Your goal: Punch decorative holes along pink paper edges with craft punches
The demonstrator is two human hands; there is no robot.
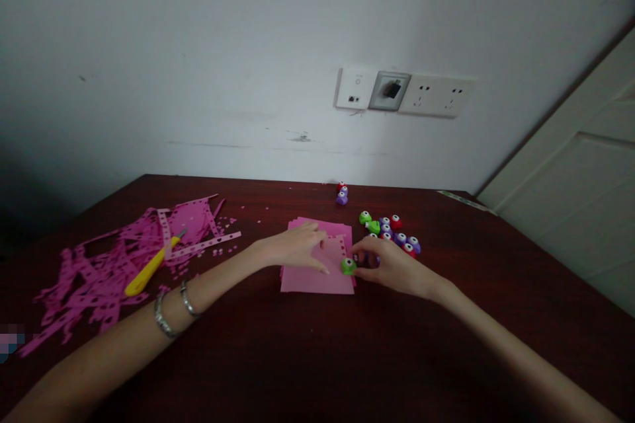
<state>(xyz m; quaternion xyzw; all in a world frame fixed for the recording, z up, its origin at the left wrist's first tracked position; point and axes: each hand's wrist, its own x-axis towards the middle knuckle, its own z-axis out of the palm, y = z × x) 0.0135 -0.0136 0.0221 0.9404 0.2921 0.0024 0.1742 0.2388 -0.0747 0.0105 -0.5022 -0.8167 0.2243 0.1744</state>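
Note:
A stack of pink paper sheets [317,277] lies on the dark red table [307,357]. My left hand [297,248] rests flat on the paper with its fingers stretched out, holding it down. My right hand [389,264] is closed round a small green craft punch [348,266] at the paper's right edge, where a row of small holes shows. A cluster of several more small punches [391,231], green, red and purple, sits just behind my right hand.
A heap of pink punched paper strips [109,271] with a yellow-handled cutter [149,268] lies at the left. Two stacked punches [342,193] stand by the wall. Sockets [404,92] are on the wall, and a door [570,192] is at the right.

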